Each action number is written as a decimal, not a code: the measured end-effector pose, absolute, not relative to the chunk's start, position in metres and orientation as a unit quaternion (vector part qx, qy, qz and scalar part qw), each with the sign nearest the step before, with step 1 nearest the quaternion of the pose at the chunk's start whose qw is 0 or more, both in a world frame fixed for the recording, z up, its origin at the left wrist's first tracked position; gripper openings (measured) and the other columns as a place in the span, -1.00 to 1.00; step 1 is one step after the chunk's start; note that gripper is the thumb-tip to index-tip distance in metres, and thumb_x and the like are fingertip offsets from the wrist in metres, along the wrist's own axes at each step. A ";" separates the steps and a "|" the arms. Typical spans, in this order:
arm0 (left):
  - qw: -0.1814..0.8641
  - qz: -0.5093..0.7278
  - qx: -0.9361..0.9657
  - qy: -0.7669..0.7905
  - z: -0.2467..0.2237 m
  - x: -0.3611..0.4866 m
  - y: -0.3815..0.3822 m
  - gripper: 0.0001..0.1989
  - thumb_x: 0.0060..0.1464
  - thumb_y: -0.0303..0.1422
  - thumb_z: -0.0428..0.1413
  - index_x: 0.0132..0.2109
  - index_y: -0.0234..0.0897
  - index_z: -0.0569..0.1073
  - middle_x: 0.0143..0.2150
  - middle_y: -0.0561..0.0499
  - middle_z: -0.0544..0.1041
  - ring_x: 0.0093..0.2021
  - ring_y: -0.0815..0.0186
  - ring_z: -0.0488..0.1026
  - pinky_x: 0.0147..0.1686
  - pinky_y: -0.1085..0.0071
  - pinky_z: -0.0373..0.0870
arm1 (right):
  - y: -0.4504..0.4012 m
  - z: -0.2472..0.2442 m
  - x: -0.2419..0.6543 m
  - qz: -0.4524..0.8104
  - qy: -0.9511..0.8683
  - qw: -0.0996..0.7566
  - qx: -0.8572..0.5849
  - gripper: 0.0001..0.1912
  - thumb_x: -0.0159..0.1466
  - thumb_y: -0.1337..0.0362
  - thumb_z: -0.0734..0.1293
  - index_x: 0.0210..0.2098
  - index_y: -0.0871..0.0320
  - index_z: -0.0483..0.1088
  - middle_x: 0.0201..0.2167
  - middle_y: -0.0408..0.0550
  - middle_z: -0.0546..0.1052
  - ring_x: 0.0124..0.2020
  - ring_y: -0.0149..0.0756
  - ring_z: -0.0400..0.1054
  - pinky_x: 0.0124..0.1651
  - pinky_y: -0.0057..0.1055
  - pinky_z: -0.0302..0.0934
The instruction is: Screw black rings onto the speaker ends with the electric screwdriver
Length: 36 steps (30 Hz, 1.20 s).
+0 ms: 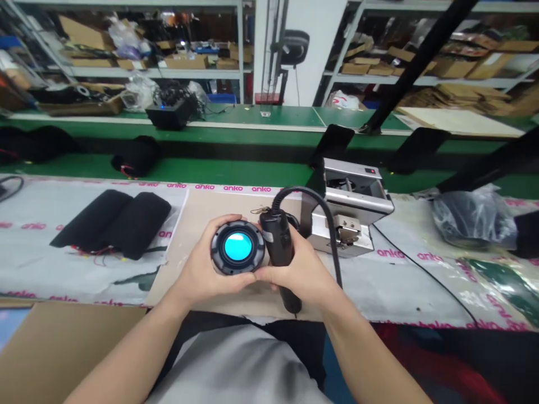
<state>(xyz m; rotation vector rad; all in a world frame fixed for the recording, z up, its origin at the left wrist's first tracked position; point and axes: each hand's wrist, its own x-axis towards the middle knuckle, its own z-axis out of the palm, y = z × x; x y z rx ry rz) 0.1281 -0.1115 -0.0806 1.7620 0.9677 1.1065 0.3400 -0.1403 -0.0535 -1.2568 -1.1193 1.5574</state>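
My left hand (206,266) holds a round dark-grey housing (219,252) from below and behind, its glowing cyan centre (238,247) facing up toward me. My right hand (298,275) is wrapped around a black corded handheld tool (275,241), possibly an electric screwdriver. The tool stands nearly upright, pressed against the housing's right side, with its thick black cable (311,196) arching over to the right. What the tool's tip touches is hidden behind my hands.
Both hands are over a tan board (181,264) on printed protective sheeting. Nearby are two black foam rolls with coloured wires (112,224), a silver metal machine (349,207), and a dark plastic bag (474,219). A cardboard sheet (63,353) lies at lower left.
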 end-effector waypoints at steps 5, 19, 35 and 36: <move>0.454 0.416 0.701 0.360 -0.071 0.128 -0.106 -0.12 -0.15 -0.16 0.54 0.27 -0.18 0.35 0.25 -0.24 0.59 0.27 -0.17 0.58 0.23 0.04 0.56 | -0.141 -0.053 0.340 0.594 -0.444 0.403 -0.536 -0.18 -0.06 0.37 0.70 0.15 0.05 0.41 -0.22 -0.18 0.58 -0.53 -0.45 0.37 -0.54 -0.50 0.42; 0.446 0.422 0.702 0.362 -0.084 0.124 -0.113 -0.13 -0.15 -0.24 0.53 0.29 -0.16 0.37 0.29 -0.24 0.56 0.29 -0.15 0.56 0.21 0.10 0.57 | -0.152 -0.020 0.372 0.401 -0.496 0.514 -0.574 -0.29 0.11 -0.13 0.66 0.11 0.09 0.49 -0.33 -0.04 0.60 -0.44 -0.19 0.51 -0.40 -0.27 0.49; 0.473 0.362 0.710 0.376 -0.080 0.204 -0.127 -0.16 -0.10 -0.22 0.50 0.30 -0.12 0.36 0.33 -0.19 0.55 0.28 -0.12 0.59 0.18 0.08 0.64 | -0.094 -0.018 0.444 0.211 -0.462 0.789 -0.346 -0.43 0.31 -0.29 0.49 -0.31 0.09 0.38 -0.66 -0.26 0.37 -0.76 -0.39 0.24 -0.75 -0.48 0.10; 0.472 0.358 0.712 0.377 -0.079 0.203 -0.126 -0.15 -0.10 -0.22 0.50 0.30 -0.12 0.36 0.33 -0.20 0.55 0.27 -0.12 0.60 0.16 0.08 0.65 | -0.092 -0.019 0.442 0.219 -0.462 0.784 -0.353 -0.43 0.30 -0.29 0.49 -0.31 0.09 0.36 -0.65 -0.27 0.38 -0.76 -0.39 0.25 -0.74 -0.49 0.10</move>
